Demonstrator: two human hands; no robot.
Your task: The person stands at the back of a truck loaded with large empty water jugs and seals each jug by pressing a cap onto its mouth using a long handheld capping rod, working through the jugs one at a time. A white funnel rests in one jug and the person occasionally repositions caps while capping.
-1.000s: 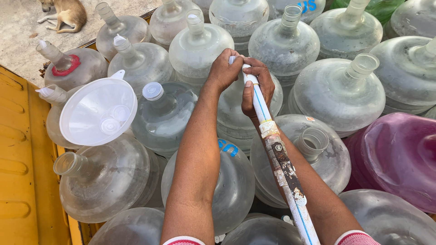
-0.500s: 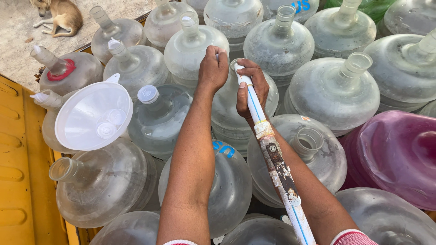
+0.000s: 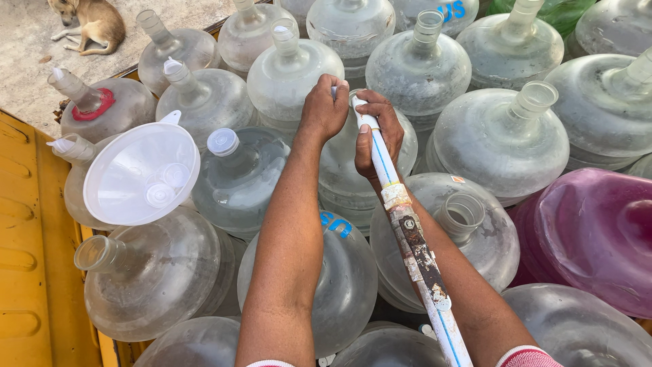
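Both hands are up at the far end of a white pipe (image 3: 407, 224), which runs from the near right edge away toward the middle of the packed jugs. The right hand (image 3: 375, 129) is wrapped around the pipe just below its tip. The left hand (image 3: 324, 109) is closed in a fist right beside it, over the mouth of a clear jug (image 3: 353, 170) that sits under both hands; I cannot tell whether that fist holds the neck, a cap or the pipe's end, since the fingers hide it.

As for progress, the pipe tip looks to be at or in that jug's mouth, so filling seems to be at this one bottle. A capped jug (image 3: 238, 177) stands just left of it, a white funnel (image 3: 142, 173) with loose caps in its bowl rests on jugs farther left, and several jugs to the right, such as the open-necked jug (image 3: 468, 231), stand uncapped. A purple jug (image 3: 591, 238) lies at the right. Much of the load, I judge, remains to be dealt with.

Against the frame from a second ago, the hands sit closer together and slightly lower on the jug's mouth, the left having closed down tighter. The funnel and jugs keep their places.
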